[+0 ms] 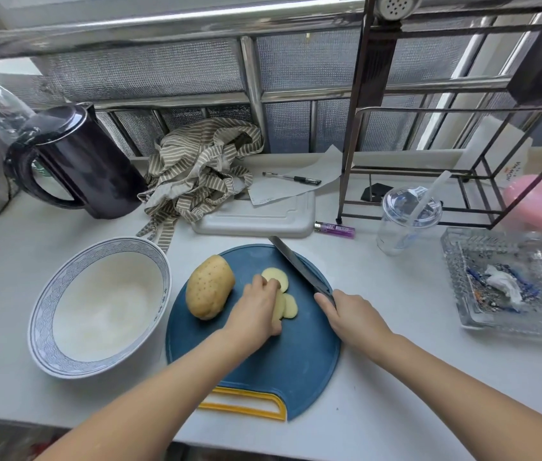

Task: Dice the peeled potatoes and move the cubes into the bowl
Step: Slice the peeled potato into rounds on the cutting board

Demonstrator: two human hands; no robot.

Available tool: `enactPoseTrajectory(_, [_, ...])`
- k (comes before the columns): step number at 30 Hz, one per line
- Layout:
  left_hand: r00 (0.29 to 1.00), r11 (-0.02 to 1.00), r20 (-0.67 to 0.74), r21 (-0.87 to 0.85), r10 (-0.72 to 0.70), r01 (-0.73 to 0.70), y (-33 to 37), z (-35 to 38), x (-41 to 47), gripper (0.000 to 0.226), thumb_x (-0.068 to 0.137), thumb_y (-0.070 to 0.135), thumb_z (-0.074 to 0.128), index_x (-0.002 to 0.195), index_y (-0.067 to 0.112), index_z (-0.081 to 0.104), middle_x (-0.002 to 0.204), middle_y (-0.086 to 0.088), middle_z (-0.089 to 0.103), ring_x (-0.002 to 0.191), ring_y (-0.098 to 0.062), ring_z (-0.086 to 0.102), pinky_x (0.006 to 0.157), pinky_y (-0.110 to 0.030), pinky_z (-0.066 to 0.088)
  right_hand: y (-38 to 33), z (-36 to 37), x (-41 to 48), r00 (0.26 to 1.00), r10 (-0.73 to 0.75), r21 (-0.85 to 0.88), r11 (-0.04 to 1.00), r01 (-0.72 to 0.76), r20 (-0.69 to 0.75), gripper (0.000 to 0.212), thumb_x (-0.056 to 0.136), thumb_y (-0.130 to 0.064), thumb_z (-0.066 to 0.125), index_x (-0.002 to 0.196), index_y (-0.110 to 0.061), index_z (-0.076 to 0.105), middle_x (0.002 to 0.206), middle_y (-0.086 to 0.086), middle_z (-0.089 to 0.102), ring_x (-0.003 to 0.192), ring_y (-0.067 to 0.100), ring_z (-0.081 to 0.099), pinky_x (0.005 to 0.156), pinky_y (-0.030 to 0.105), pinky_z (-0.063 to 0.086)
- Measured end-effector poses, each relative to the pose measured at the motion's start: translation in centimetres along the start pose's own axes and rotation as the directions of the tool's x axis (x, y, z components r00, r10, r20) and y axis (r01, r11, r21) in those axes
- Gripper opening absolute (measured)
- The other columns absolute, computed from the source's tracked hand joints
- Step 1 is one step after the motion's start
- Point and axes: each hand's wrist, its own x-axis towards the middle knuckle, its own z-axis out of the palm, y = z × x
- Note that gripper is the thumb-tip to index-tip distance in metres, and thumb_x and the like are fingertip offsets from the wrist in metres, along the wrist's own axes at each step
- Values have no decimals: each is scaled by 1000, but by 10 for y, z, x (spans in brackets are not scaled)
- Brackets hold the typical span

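Observation:
A round blue cutting board (263,357) lies on the counter in front of me. A whole potato (209,286) rests on the board's left part. Beside it lie pale potato slices (284,294), fanned out, and my left hand (258,309) presses down on them with its fingers bent. My right hand (351,316) is closed around the handle of a knife (299,267), whose dark blade points away to the upper left, lifted off the slices and to their right. A white bowl (73,271) with a blue patterned rim stands left of the board, with nothing in it.
A dark kettle (86,164) and a striped cloth (196,171) sit behind the bowl. Behind the board are a white tray (256,221), a pen (291,178) and a purple lighter (334,230). To the right stand a plastic cup (406,221), a metal rack (429,134) and a glass dish (512,281).

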Motion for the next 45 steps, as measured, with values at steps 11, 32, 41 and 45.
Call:
enactPoseTrajectory(11, [998, 997, 24, -63, -52, 54, 1, -35, 35, 63, 84, 29, 64, 141, 24, 38, 127, -11, 40, 115, -32, 46, 94, -38, 43, 1, -2, 1, 1000, 23, 121, 992, -24, 15, 49, 101, -55, 30, 71, -17, 37, 76, 1, 50, 78, 26, 49, 68, 36, 37])
enactPoseTrajectory(32, [997, 993, -38, -92, -74, 71, -14, -12, 42, 67, 75, 40, 77, 126, 12, 43, 121, -11, 47, 108, -29, 50, 84, -32, 38, 0, 2, -2, 1000, -13, 4, 1000, 13, 12, 46, 102, -54, 28, 88, -14, 45, 86, 1, 54, 85, 26, 52, 73, 37, 42])
enactPoseTrajectory(41, [992, 979, -127, -199, 6, -32, -17, -14, 25, 53, 88, 35, 67, 128, 8, 45, 122, -12, 44, 109, -30, 51, 88, -31, 37, 0, 1, -2, 1000, -21, -31, 999, 22, 12, 46, 103, -53, 28, 89, -13, 46, 95, 7, 60, 87, 28, 52, 75, 37, 43])
enactPoseTrajectory(45, [960, 956, -251, -228, 126, -185, -30, -5, -2, 31, 90, 23, 67, 114, 8, 55, 105, -1, 43, 94, -20, 48, 75, -21, 34, -1, 0, -3, 1000, -24, -20, 999, 24, 13, 48, 103, -53, 28, 91, -12, 48, 99, 9, 62, 91, 29, 54, 78, 38, 44])
